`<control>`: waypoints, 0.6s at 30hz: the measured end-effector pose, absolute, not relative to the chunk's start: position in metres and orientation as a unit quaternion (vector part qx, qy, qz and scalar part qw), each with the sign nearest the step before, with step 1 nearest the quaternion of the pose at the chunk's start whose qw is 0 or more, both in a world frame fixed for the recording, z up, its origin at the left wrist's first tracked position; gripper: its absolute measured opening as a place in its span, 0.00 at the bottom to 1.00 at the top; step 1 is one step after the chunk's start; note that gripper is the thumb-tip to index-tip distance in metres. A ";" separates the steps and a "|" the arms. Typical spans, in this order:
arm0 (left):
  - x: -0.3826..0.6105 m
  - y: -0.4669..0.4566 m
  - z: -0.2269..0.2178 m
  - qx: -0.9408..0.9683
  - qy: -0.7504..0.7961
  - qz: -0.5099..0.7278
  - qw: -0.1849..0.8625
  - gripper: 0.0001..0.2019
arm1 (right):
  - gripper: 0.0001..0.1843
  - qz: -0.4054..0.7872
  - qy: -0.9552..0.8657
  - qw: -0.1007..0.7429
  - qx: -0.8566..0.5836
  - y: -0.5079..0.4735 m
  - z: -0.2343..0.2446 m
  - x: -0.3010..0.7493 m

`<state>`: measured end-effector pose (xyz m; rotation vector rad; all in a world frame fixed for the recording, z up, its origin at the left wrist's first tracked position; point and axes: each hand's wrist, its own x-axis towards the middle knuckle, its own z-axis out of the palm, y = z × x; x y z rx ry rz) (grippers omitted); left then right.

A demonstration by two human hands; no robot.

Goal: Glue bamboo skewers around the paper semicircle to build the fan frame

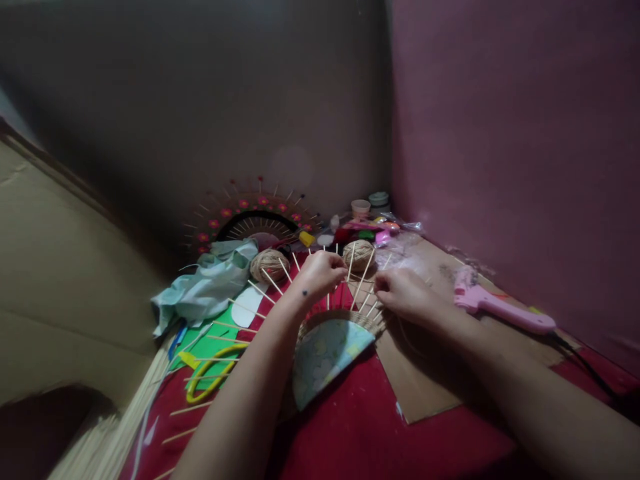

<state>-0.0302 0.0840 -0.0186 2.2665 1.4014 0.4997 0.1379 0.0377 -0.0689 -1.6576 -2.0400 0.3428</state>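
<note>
A dim corner where a brown wall meets a pink wall, seen from above a low work surface covered in red cloth (350, 427), with a sheet of brown cardboard (425, 380) laid on it. At the centre lies the landmark: a round patterned paper disc (325, 357) with thin wooden skewers (260, 292) fanning out from its rim like spokes, and a band of woven tan twine along its far edge. The left hand (320, 275) is just beyond the disc, fingers closed in a pinch around the top of one upright skewer. The right hand (407, 297) is to the right of the disc, fingers curled narrow at the weave, seemingly pinching twine, though the strand itself is too fine to make out. Beyond the disc sit two balls of twine (270, 264); right of it, on the cardboard, lies a pink glue gun (500, 310); left of it are yellow-handled scissors (215, 373) on green paper and a crumpled pale cloth (210, 283). Weaving well here probably means steadying each spoke while drawing the twine snug, alternating over and under, without bending the skewers.
</note>
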 end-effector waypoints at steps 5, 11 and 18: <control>-0.039 0.090 -0.016 0.802 0.522 0.206 0.202 0.09 | 0.08 0.127 -0.746 0.235 -0.609 0.036 -0.066 0.137; -0.046 0.088 -0.009 0.812 0.521 0.197 0.171 0.09 | 0.09 0.131 -0.745 0.230 -0.612 0.036 -0.067 0.137; -0.024 0.080 -0.032 0.879 0.437 0.152 0.111 0.10 | 0.11 0.139 -0.747 0.228 -0.608 0.037 -0.067 0.139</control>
